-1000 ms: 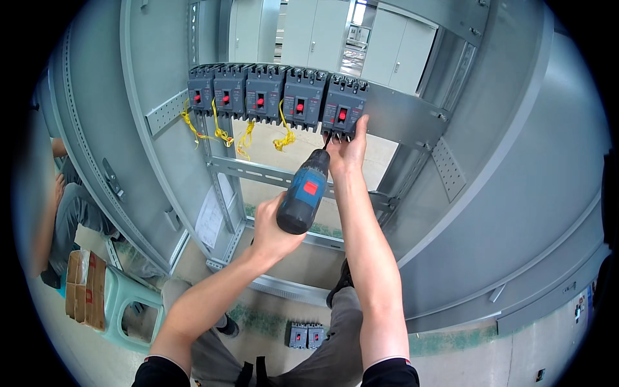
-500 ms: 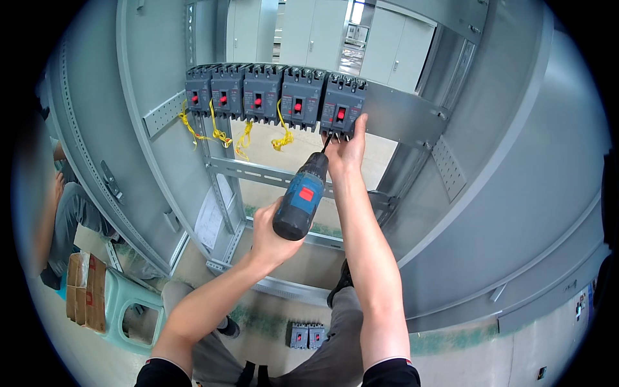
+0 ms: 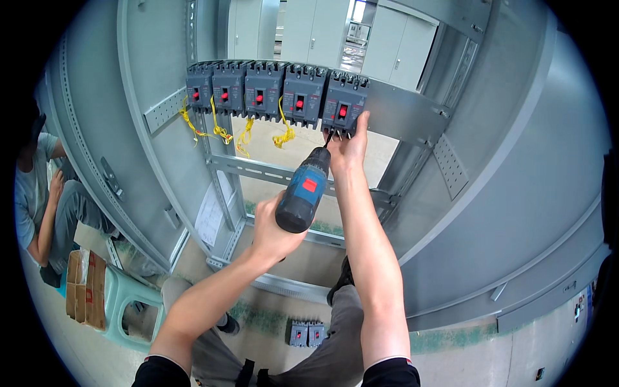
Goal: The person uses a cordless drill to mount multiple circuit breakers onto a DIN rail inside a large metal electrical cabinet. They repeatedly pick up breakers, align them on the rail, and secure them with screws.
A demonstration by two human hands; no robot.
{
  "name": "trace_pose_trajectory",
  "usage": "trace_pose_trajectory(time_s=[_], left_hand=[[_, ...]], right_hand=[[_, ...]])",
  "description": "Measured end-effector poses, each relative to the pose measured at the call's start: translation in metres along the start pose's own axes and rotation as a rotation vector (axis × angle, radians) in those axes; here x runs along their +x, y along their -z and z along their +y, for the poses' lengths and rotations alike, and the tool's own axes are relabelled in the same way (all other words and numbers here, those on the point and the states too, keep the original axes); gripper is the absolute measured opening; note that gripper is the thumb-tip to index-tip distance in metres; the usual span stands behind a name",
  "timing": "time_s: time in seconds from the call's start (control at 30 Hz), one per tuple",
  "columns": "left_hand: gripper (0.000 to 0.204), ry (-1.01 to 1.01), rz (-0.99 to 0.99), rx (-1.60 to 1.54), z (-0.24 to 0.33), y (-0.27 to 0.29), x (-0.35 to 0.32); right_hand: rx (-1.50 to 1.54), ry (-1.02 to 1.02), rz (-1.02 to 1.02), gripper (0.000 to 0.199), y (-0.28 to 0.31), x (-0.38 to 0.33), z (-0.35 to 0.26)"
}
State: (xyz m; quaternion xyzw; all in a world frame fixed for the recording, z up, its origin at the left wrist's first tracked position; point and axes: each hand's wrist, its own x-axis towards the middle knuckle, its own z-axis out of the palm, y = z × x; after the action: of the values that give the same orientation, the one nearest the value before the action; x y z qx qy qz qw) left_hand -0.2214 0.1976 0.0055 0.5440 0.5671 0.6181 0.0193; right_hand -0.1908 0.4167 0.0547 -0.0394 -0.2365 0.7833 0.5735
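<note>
My left hand is wrapped round the grip of a blue and black cordless drill. The drill's long bit slants up to the lower edge of the rightmost moulded-case circuit breaker, a dark grey block with a red toggle. From below and behind, my right hand clasps that same breaker, a finger showing along its right side and the others partly hidden. Several like breakers stand in a row to the left on the cabinet's cross plate. Yellow wire bundles dangle from them.
Metal cabinet sides rise left and right, with a slotted rail crossing below the breakers. Two more breakers lie on the floor between my legs. A green stool bears an open carton. Another person sits at far left.
The drill and my left hand have shifted slightly up and right, bit still at the breaker's lower edge. My right hand stays in place. At far left the other person shows more fully.
</note>
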Motion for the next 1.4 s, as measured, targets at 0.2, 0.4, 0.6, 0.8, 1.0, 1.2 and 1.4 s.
trace_pose_trajectory(time_s=[0.2,0.4,0.6,0.8,1.0,1.2,1.4], left_hand=[[0.015,-0.005,0.059,0.041,0.007,-0.003,0.002],[0.019,0.044,0.017,0.146,0.013,-0.006,0.005],[0.026,-0.031,0.015,0.197,0.003,-0.008,0.003],[0.025,-0.016,0.032,0.174,0.001,-0.011,0.004],[0.02,-0.07,0.049,0.199,-0.003,-0.014,0.006],[0.023,0.09,0.051,0.011,0.0,-0.022,0.0],[0.03,-0.156,0.061,-0.109,0.018,-0.007,-0.007]], right_hand=[[-0.011,-0.002,-0.011,0.062,0.002,-0.001,0.001],[0.007,-0.008,-0.022,0.061,0.002,-0.001,0.002],[0.024,-0.023,-0.015,0.06,0.001,0.0,0.001],[0.018,-0.024,-0.022,0.06,0.003,0.001,0.0],[-0.009,0.009,-0.027,0.059,0.003,0.001,0.0],[-0.041,-0.019,-0.065,0.056,0.007,0.003,0.003],[-0.036,-0.051,-0.032,0.058,0.004,0.001,0.001]])
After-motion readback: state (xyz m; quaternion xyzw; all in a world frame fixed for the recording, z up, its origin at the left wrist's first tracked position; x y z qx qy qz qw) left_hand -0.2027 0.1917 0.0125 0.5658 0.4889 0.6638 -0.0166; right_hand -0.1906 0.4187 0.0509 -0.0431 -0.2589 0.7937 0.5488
